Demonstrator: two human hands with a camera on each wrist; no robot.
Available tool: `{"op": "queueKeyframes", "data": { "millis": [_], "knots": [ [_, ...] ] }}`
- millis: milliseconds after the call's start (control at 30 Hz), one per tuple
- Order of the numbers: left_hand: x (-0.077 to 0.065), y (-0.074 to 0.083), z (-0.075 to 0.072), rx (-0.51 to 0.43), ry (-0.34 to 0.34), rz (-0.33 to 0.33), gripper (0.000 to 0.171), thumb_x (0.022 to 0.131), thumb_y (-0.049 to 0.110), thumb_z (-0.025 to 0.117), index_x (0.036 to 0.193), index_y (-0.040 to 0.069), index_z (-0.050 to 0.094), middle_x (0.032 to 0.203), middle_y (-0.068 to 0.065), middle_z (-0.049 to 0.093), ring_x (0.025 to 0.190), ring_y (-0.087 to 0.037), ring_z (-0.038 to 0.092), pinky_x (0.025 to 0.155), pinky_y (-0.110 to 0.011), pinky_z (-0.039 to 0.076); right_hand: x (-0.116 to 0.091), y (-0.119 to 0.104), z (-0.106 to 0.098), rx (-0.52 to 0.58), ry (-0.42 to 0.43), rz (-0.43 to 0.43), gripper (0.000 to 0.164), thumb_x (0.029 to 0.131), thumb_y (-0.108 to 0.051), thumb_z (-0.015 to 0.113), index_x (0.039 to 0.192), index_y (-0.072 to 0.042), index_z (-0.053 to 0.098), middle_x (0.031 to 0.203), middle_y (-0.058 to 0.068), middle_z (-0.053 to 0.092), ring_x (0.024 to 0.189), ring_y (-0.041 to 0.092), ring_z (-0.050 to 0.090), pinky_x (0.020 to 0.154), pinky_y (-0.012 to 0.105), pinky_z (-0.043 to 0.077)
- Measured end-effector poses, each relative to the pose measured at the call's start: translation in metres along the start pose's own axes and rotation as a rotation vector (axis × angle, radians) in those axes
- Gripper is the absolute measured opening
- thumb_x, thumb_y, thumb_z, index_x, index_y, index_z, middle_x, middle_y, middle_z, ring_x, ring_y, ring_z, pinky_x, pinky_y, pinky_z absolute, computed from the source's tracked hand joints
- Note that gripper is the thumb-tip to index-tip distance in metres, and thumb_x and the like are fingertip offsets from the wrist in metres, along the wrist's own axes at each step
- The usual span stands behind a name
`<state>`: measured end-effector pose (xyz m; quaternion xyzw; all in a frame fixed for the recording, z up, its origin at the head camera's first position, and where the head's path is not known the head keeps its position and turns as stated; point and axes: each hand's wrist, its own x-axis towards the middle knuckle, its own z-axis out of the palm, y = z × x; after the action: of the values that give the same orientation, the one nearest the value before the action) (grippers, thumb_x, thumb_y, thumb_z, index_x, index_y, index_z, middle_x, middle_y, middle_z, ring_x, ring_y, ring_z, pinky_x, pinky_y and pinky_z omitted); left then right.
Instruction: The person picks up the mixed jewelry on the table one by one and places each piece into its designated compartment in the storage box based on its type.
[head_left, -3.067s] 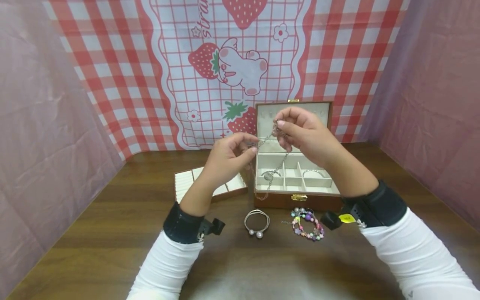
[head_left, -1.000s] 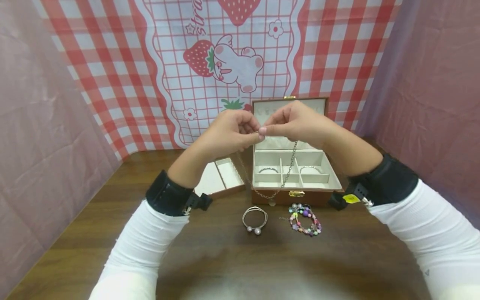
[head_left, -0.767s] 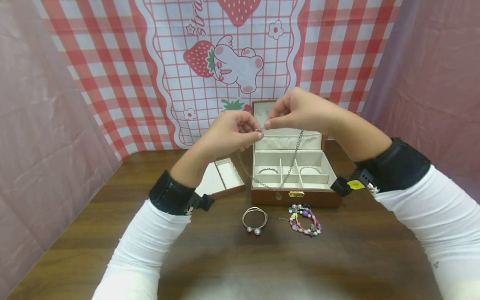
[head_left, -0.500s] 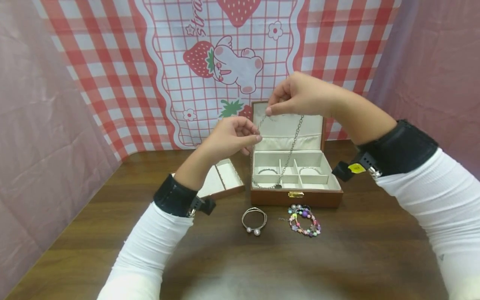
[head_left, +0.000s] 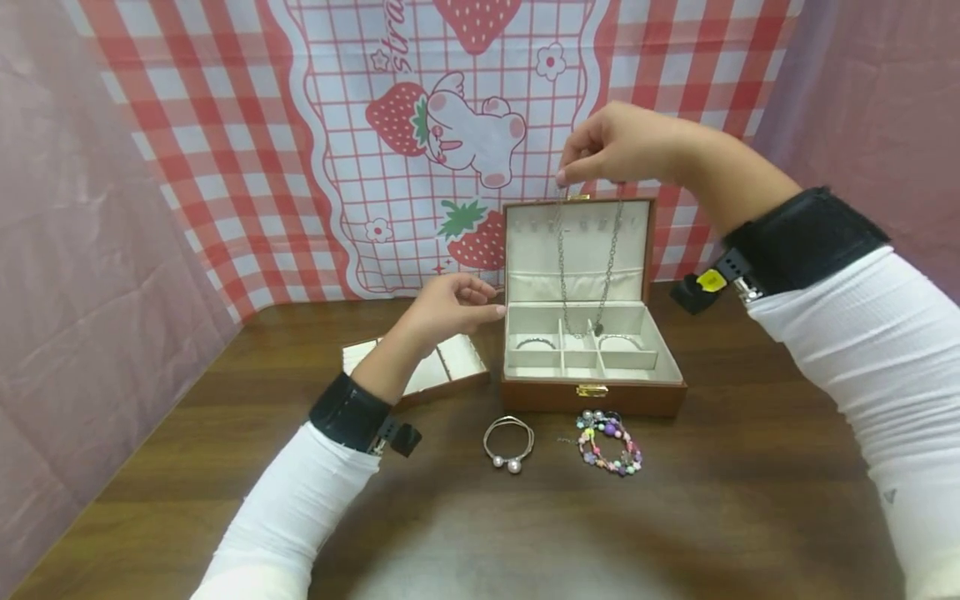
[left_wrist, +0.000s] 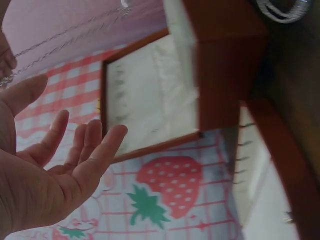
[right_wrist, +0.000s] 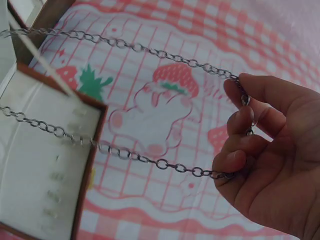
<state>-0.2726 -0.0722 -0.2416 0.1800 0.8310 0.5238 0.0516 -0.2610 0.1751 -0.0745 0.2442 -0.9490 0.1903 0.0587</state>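
Observation:
High over the open jewelry box (head_left: 592, 398), my right hand (head_left: 618, 146) pinches a silver chain necklace (head_left: 562, 258). In the head view the chain hangs in a long loop in front of the lid, with a small dark pendant low on it. The right wrist view shows two strands of links running from the curled fingers (right_wrist: 235, 160). My left hand (head_left: 450, 308) holds nothing and lies beside the box's left edge, above the loose tray (head_left: 450, 387). Its fingers are spread and relaxed in the left wrist view.
Inside the divided box lie two bracelets, one in a left compartment (head_left: 536, 340) and one in a right. A bangle with two pearl ends (head_left: 487, 442) and colourful beaded bracelets (head_left: 588, 457) lie on the table in front. A strawberry-print cloth (head_left: 555, 108) hangs behind.
My right hand has risen up and right, lifting the necklace away from my left hand. The left hand has let go of the chain and moved down beside the box.

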Motion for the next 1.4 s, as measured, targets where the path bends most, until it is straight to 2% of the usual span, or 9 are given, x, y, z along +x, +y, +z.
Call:
{"op": "queueKeyframes", "data": {
  "millis": [100,233,367,467,567,733,933,1133,1400],
  "knots": [
    [-0.001,-0.012,0.003,-0.045,-0.01,-0.07,0.041,0.085,0.019,0.077,0.12,0.004,0.061,0.127,-0.016,0.056,0.109,-0.031,0.059,0.082,-0.038,0.058,0.006,0.006,0.0,0.028,0.028,0.023,0.033,0.097,-0.036,0.059,0.106,-0.005,0.068,0.084,0.008,0.053,0.069,0.02,0.042,0.059,0.031,0.039],
    [-0.001,-0.028,0.01,-0.081,-0.024,-0.121,0.045,0.085,0.016,0.076,0.124,0.002,0.058,0.13,-0.021,0.054,0.112,-0.037,0.058,0.078,-0.037,0.06,0.015,0.014,0.003,0.076,0.061,0.034,0.035,0.098,-0.037,0.058,0.106,-0.004,0.066,0.091,0.011,0.053,0.079,0.022,0.042,0.067,0.034,0.038],
    [0.0,-0.044,0.02,-0.108,-0.003,-0.166,0.046,0.085,0.011,0.075,0.126,-0.001,0.058,0.128,-0.021,0.056,0.11,-0.035,0.06,0.078,-0.039,0.06,0.028,0.02,0.009,0.12,0.084,0.017,0.036,0.098,-0.037,0.057,0.102,-0.003,0.066,0.099,0.011,0.058,0.091,0.023,0.046,0.08,0.038,0.04],
    [0.002,-0.052,0.026,-0.12,0.007,-0.195,0.048,0.086,0.009,0.073,0.129,-0.004,0.056,0.131,-0.02,0.056,0.11,-0.034,0.06,0.08,-0.041,0.059,0.037,0.025,0.016,0.148,0.122,0.003,0.035,0.098,-0.036,0.058,0.104,-0.003,0.067,0.102,0.01,0.061,0.095,0.021,0.05,0.084,0.036,0.042],
    [0.004,-0.056,0.032,-0.153,-0.007,-0.213,0.05,0.088,0.006,0.07,0.133,-0.006,0.052,0.135,-0.021,0.053,0.114,-0.036,0.058,0.081,-0.044,0.058,0.045,0.03,0.025,0.176,0.179,-0.003,0.034,0.098,-0.033,0.058,0.108,-0.002,0.066,0.099,0.01,0.061,0.088,0.019,0.049,0.076,0.032,0.042],
    [0.007,-0.061,0.039,-0.214,-0.007,-0.23,0.05,0.088,0.002,0.068,0.134,-0.006,0.051,0.135,-0.021,0.053,0.116,-0.039,0.057,0.081,-0.045,0.058,0.061,0.04,0.04,0.211,0.24,-0.004,0.031,0.098,-0.031,0.058,0.102,-0.001,0.067,0.093,0.01,0.059,0.077,0.018,0.046,0.063,0.029,0.039],
    [0.01,-0.066,0.048,-0.228,-0.015,-0.231,0.051,0.086,0.0,0.07,0.133,-0.006,0.052,0.132,-0.023,0.054,0.11,-0.036,0.061,0.073,-0.04,0.061,0.079,0.047,0.055,0.283,0.24,0.015,0.029,0.098,-0.03,0.059,0.1,-0.002,0.067,0.095,0.012,0.059,0.079,0.017,0.046,0.065,0.029,0.04],
    [0.015,-0.065,0.054,-0.246,-0.034,-0.223,0.056,0.085,-0.007,0.068,0.137,-0.007,0.048,0.132,-0.025,0.054,0.106,-0.037,0.062,0.069,-0.038,0.061,0.091,0.052,0.062,0.304,0.269,0.046,0.028,0.097,-0.03,0.06,0.098,-0.003,0.067,0.09,0.005,0.056,0.08,0.016,0.045,0.067,0.029,0.039],
    [0.019,-0.064,0.059,-0.29,-0.048,-0.241,0.062,0.08,-0.019,0.061,0.138,-0.008,0.044,0.13,-0.026,0.054,0.101,-0.039,0.063,0.068,-0.041,0.061,0.095,0.067,0.066,0.351,0.323,0.134,0.034,0.099,-0.031,0.056,0.111,0.0,0.065,0.095,0.003,0.056,0.083,0.015,0.046,0.069,0.03,0.042]
  ]
}}
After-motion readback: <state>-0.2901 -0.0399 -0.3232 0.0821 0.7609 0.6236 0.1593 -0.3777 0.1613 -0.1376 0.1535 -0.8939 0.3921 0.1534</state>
